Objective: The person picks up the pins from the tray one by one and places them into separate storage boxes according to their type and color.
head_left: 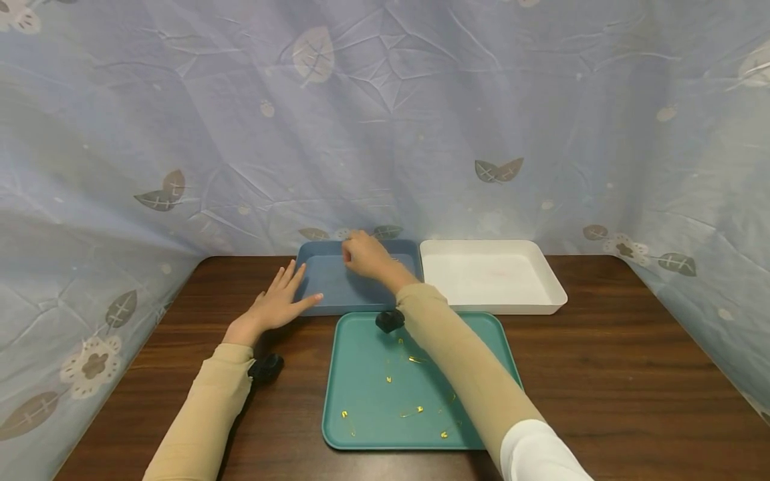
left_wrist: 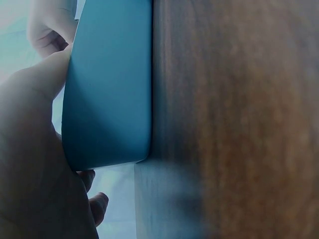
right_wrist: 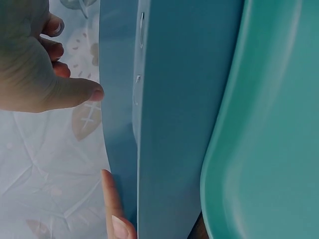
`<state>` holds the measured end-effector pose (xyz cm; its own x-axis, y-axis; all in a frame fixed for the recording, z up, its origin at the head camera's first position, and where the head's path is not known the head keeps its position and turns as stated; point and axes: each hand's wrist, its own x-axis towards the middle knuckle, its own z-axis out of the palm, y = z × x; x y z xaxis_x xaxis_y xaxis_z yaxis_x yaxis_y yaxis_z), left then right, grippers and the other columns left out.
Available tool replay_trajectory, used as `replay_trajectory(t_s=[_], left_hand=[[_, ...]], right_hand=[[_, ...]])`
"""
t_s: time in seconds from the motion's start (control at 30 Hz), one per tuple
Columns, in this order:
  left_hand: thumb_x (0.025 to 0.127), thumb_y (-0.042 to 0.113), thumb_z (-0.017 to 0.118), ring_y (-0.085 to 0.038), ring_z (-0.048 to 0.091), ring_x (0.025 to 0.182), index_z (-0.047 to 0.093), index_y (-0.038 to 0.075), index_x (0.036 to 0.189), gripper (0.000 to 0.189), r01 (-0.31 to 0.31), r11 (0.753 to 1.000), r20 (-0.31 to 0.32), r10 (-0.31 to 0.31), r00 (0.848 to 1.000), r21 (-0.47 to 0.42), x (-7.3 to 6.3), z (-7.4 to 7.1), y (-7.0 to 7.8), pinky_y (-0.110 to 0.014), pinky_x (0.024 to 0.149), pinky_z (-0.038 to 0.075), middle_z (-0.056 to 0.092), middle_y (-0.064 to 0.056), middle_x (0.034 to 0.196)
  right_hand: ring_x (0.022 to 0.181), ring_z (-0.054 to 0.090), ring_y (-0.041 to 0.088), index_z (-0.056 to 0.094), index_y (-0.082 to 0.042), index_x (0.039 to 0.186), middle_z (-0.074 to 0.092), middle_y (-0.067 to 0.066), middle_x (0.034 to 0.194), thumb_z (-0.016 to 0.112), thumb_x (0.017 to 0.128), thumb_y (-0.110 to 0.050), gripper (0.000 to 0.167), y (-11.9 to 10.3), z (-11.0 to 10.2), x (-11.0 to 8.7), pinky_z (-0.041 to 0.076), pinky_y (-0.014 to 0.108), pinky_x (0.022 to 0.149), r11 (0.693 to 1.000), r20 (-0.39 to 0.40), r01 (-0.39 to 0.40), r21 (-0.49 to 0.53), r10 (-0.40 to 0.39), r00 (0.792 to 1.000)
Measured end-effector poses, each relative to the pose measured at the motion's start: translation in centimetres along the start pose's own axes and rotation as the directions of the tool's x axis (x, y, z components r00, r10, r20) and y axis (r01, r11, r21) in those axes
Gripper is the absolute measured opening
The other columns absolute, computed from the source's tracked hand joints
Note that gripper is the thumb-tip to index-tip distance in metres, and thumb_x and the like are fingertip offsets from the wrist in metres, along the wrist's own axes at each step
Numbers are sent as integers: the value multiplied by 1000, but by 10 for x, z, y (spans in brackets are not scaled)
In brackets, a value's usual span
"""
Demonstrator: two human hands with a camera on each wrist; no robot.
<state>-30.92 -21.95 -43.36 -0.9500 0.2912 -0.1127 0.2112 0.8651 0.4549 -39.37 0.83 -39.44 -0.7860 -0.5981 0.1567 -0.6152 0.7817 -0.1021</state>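
My right hand point(head_left: 368, 257) is over the blue tray point(head_left: 325, 311) with its fingers bent. In the right wrist view its thumb point(right_wrist: 75, 94) points toward the tray's rim; the index fingertip is hidden, so whether a pin is pinched there I cannot tell. Two silver safety pins point(right_wrist: 141, 31) show inside the blue tray. With fingers spread, my left hand point(head_left: 273, 306) rests against the blue tray's left side. Several gold safety pins point(head_left: 412, 411) lie scattered on the teal tray point(head_left: 361, 437), under and beside my right forearm.
A white tray point(head_left: 490, 274) stands right of the blue one, both along the back edge of the dark wooden table point(head_left: 619, 374). Behind them hangs a pale patterned curtain point(head_left: 391, 120). A black wrist camera point(head_left: 390, 321) sits below my right wrist, another point(head_left: 266, 368) by the left.
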Motion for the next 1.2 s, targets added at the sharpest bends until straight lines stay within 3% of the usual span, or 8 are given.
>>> replay_trajectory(t_s=[0.5, 0.9, 1.2], left_hand=[[91, 73, 39, -41, -8, 151, -6, 24, 157, 93, 2, 1000, -5, -2, 1000, 1, 1, 2, -3, -81, 103, 9, -12, -12, 165], [91, 72, 41, -41, -8, 151, -4, 23, 157, 94, -4, 1000, -5, 4, 1000, -5, 1, 1, -1, -80, 104, 8, -12, -12, 165], [92, 70, 42, -42, -6, 151, -3, 22, 158, 93, -12, 1000, -9, 12, 1000, -8, 0, 0, 0, -81, 104, 8, -11, -13, 165]], right_hand=[[105, 56, 24, 67, -15, 89, 62, 3, 104, 66, 92, -20, 6, 3, -16, -28, 48, 38, 93, 1000, 3, 11, -20, -11, 1000], [90, 53, 23, 67, -15, 87, 59, 5, 97, 71, 89, -18, 6, 6, -43, -61, 48, 36, 80, 996, -38, 84, -34, -86, 996], [89, 54, 24, 67, -15, 85, 59, 4, 93, 72, 87, -17, 5, 9, -63, -81, 47, 37, 82, 986, -102, 145, -80, -153, 983]])
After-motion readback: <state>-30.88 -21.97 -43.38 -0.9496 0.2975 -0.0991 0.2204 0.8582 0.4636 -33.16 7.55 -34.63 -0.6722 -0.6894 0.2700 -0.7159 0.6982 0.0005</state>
